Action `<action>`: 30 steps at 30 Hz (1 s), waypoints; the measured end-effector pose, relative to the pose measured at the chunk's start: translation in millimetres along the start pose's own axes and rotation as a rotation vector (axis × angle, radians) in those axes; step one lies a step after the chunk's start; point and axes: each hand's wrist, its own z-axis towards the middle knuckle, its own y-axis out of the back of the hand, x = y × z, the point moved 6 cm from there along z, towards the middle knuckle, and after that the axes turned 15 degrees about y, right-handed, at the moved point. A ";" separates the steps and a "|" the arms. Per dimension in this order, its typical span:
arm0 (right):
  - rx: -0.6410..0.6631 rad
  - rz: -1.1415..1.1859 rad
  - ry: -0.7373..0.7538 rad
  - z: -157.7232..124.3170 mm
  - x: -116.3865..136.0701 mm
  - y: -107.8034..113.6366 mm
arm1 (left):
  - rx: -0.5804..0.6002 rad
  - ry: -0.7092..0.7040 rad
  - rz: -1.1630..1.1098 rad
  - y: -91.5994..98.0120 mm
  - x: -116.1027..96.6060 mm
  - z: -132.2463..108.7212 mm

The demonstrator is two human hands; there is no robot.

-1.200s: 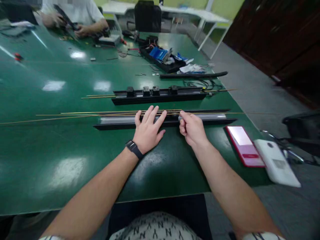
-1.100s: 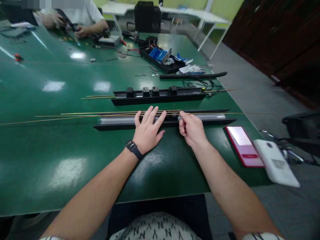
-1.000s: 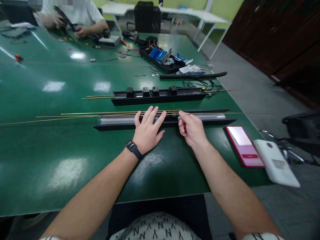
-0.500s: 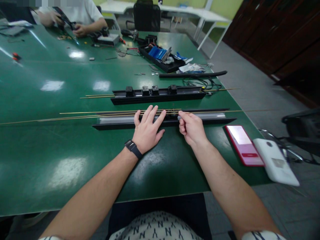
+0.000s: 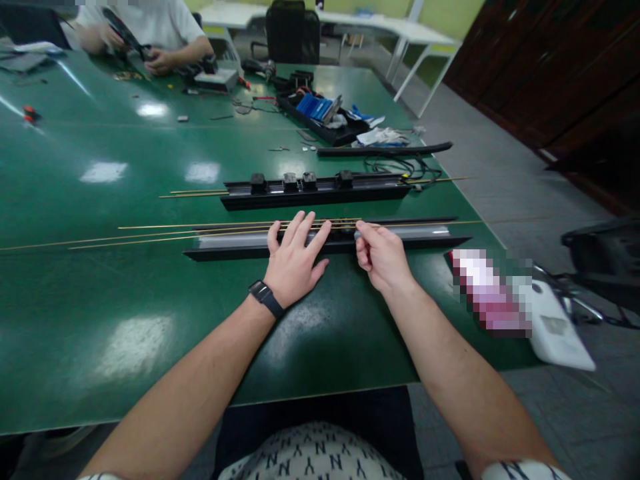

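While the left hand (image 5: 293, 267) is laid, fingers spread, across brass-coloured rods (image 5: 150, 227) over the nearer black rail (image 5: 240, 253) in the head view, one of the rods is pinched by the curled right hand (image 5: 384, 257). Beyond, four dark blocks (image 5: 257, 182) are set along a second black rail (image 5: 315, 198).
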 end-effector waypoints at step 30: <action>0.008 0.002 -0.010 -1.0 1.0 -1.5 | -0.002 -0.002 0.005 0.4 0.7 -0.6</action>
